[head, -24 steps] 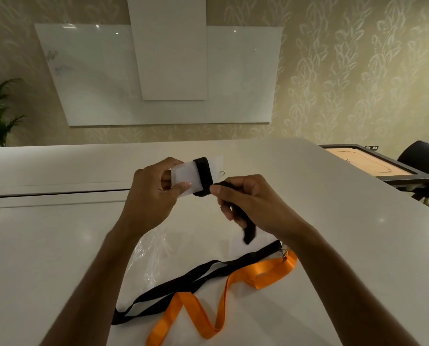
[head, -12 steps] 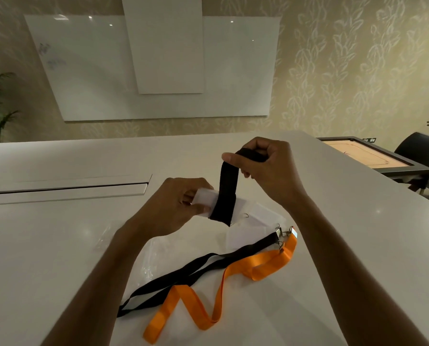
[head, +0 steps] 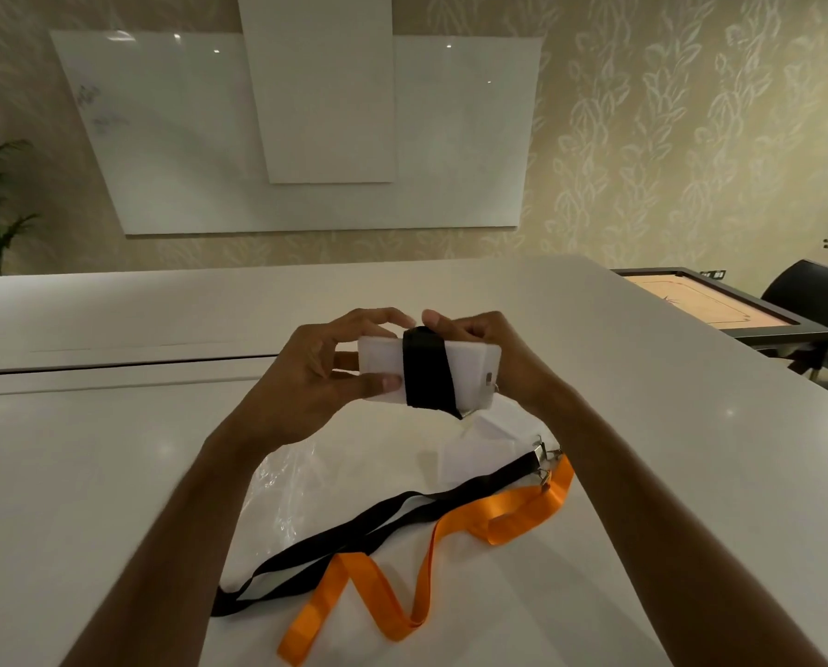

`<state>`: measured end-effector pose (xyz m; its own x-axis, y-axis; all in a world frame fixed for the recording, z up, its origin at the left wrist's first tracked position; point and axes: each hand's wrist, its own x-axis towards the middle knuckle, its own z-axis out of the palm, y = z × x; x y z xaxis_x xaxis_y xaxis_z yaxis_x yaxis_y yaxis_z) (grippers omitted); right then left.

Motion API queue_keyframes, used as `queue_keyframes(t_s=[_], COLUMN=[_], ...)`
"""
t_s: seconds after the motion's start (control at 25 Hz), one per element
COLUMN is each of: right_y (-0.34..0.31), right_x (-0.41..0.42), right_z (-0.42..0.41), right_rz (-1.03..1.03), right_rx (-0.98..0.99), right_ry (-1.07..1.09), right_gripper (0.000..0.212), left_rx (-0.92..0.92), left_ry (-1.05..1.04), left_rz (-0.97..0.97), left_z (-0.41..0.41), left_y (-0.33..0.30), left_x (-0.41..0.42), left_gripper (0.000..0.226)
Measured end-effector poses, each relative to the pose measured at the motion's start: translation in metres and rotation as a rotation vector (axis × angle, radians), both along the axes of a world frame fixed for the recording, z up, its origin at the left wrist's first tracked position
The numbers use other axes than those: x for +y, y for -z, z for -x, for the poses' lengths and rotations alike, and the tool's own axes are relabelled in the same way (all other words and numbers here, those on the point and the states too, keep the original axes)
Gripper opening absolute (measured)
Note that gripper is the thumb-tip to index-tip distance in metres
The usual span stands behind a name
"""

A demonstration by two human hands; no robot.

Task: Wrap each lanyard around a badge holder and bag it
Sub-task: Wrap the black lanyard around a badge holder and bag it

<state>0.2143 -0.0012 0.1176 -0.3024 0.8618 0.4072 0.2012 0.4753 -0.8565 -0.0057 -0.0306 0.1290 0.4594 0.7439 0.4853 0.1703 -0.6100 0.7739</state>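
While held above the table [head: 113, 474], badge holder [head: 469, 373] lay long axis left-right, black lanyard [head: 426, 373] banded across its middle. Left hand [head: 306, 377] pinched left end; right hand [head: 489, 334] gripped far edge, clear bag [head: 286, 493] nearer, below left.

Right hand [head: 486, 349] mostly hidden behind holder [head: 469, 373]; only index fingertip and knuckles show. Lanyard [head: 426, 373] far side out of sight. Below the grip, clips [head: 544, 462] too small to read. Both forearms cut by bottom edge.
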Motion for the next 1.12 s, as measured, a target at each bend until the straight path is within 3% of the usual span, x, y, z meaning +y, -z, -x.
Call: queue_keyframes(t_s=[0.12, 0.36, 0.72, 0.88, 1.12], right_y=[0.012, 0.026, 0.033, 0.03, 0.028], right_x=[-0.007, -0.01, -0.02, -0.026, -0.029], right_z=[0.0, 0.016, 0.029, 0.03, 0.032], right_rz=[-0.014, 0.22, 0.076, 0.068, -0.053], right_rx=[-0.024, 0.183, 0.261, 0.239, 0.29], right_ry=[-0.07, -0.092, -0.04, -0.118, 0.219], right_gripper=[0.024, 0.028, 0.011, 0.026, 0.008], left_rx=[-0.077, -0.313, -0.333, -0.31, -0.483], left_ry=[-0.039, -0.259, -0.516, -0.564, -0.447], left_rz=[-0.004, 0.086, 0.115, 0.116, 0.262], left_z=[0.002, 0.004, 0.01, 0.011, 0.011], left_y=[-0.001, -0.002, 0.004, 0.006, 0.006], left_x=[0.002, 0.005, 0.015, 0.018, 0.02], left_gripper=[0.036, 0.027, 0.016, 0.017, 0.013])
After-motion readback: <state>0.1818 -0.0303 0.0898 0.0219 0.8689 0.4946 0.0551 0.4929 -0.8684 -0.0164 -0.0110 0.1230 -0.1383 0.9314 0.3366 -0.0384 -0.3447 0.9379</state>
